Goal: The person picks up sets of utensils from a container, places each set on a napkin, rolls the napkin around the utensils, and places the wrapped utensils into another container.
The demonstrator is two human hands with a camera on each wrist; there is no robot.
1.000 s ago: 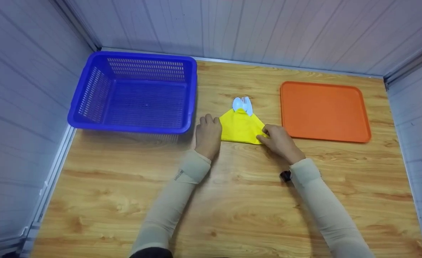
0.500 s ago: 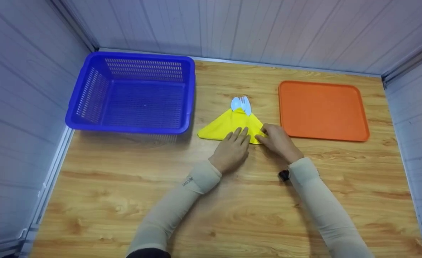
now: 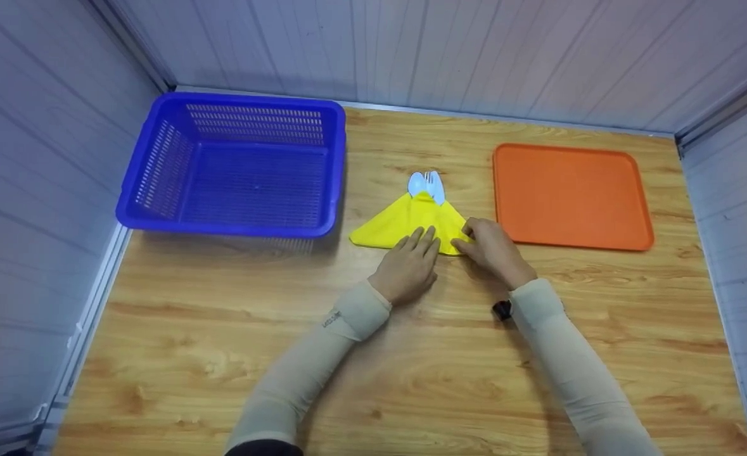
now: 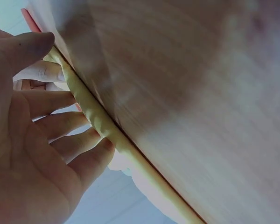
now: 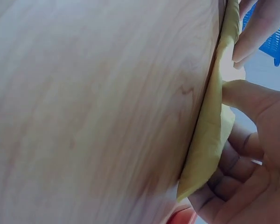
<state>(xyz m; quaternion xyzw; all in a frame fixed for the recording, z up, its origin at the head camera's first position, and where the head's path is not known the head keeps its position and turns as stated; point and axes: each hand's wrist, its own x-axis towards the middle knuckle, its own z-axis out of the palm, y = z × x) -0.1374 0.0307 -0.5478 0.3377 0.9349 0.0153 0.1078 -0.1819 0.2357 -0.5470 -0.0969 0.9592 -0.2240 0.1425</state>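
A yellow cloth napkin [image 3: 383, 229] lies folded on the wooden table, roughly a triangle with its long edge nearest me. Out of its top stick the heads of a white spoon [image 3: 417, 183], a fork [image 3: 429, 178] and a knife [image 3: 438, 189]; their lower parts are hidden in the cloth. My left hand [image 3: 406, 269] rests on the napkin's lower middle, its fingers extended and pressing the fabric. At the right corner my right hand [image 3: 495, 252] pinches the napkin; the right wrist view shows the thumb on the cloth [image 5: 207, 135] and curled fingers [image 5: 231, 165] beside it.
A blue perforated plastic basket [image 3: 230, 229] stands at the back left with nothing in it. Right of the napkin, close to my right hand, lies an orange tray [image 3: 573, 196]. Pale panel walls [image 3: 449, 57] close off the back and both sides.
My left hand has moved from the napkin's left corner rightward onto its lower middle, uncovering that corner. The right hand stays at the right corner.
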